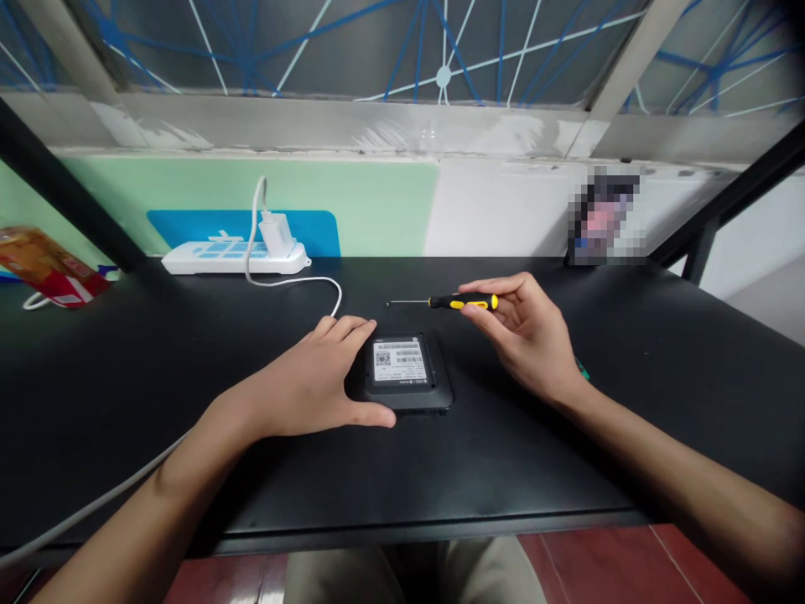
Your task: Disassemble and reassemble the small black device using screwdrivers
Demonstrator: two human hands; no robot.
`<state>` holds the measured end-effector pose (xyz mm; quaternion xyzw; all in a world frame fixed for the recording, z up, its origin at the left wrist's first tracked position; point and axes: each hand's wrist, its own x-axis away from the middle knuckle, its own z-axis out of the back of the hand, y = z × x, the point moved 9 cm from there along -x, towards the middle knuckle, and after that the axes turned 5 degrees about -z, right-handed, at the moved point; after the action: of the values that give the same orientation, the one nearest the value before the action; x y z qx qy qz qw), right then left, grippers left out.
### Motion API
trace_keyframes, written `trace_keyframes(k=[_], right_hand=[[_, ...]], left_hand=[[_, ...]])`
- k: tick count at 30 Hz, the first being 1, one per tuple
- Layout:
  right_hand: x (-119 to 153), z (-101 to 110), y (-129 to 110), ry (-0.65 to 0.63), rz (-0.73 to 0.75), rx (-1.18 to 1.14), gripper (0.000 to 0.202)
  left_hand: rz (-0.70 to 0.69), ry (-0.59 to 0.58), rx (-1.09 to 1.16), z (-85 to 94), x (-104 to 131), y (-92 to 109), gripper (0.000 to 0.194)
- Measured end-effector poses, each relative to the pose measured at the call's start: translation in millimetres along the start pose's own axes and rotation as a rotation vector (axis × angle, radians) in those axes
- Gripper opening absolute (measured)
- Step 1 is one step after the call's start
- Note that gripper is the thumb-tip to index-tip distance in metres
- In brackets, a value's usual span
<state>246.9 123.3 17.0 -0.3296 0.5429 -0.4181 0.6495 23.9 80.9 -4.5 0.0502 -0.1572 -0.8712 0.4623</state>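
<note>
A flat black electronic device [444, 394] with rounded corners lies on the black table, its white label [400, 362] with a QR code and barcodes facing up. My left hand [320, 377] grips it from the left, thumb along the near edge and fingers at the far edge. In my right hand [525, 335] is a black-and-yellow screwdriver [462, 301], held between thumb and fingers. Its thin shaft points left, level above the table just beyond the device. Something tiny and dark is at the tip, too small to make out.
A white power strip [236, 257] with a plugged-in white adapter [277, 234] stands by the back wall. Its white cable [295, 279] runs behind my left arm. A red-and-orange package [54, 267] lies far left. Part of a green object [583, 369] shows behind my right wrist. A blurred item [604, 218] leans back right.
</note>
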Motion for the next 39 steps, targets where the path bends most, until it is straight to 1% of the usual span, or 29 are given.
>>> trace_keyframes(k=[3,6,10,13,18,23,26,30,35,39], right_hand=[[-2.6,9.2,-4.8,0.074,0.003,-0.04,0.024],[-6.5,16.4,-2.2,0.116,-0.032,-0.114,0.023],[-9.9,16.3,6.0,0.103,-0.108,-0.23,0.023],[-9.9,14.1,6.5,0.104,-0.128,-0.318,0.021],[-7.5,7.6,1.5,0.077,-0.127,-0.391,0.022],[-3.7,-0.2,-1.6,0.015,-0.132,-0.361,0.025],[-1.5,-2.7,-2.1,0.001,-0.145,-0.327,0.029],[0.4,-4.2,-3.9,-0.005,-0.155,-0.34,0.034],[1.9,-7.5,-8.0,-0.036,-0.139,-0.298,0.033],[3.2,-7.8,-9.5,-0.037,-0.125,-0.242,0.03]], left_hand=[[0.008,0.001,0.019,-1.3,-1.1,-1.1,0.11],[0.062,-0.018,0.031,-4.2,-1.7,-5.7,0.117],[0.1,-0.029,0.019,-5.6,-2.3,-8.2,0.12],[0.111,-0.023,0.029,-5.5,-3.9,-7.7,0.121],[0.067,-0.006,0.037,-6.5,-7.8,-1.9,0.12],[0.03,-0.001,0.032,-8.5,-9.0,0.7,0.121],[0.019,0.002,0.036,-8.5,-9.0,0.7,0.121],[0.017,0.006,0.045,-7.6,-8.2,0.1,0.119],[0.017,0.0,0.039,-8.3,-7.0,0.8,0.119],[0.009,0.005,0.037,-8.7,-7.7,0.8,0.119]])
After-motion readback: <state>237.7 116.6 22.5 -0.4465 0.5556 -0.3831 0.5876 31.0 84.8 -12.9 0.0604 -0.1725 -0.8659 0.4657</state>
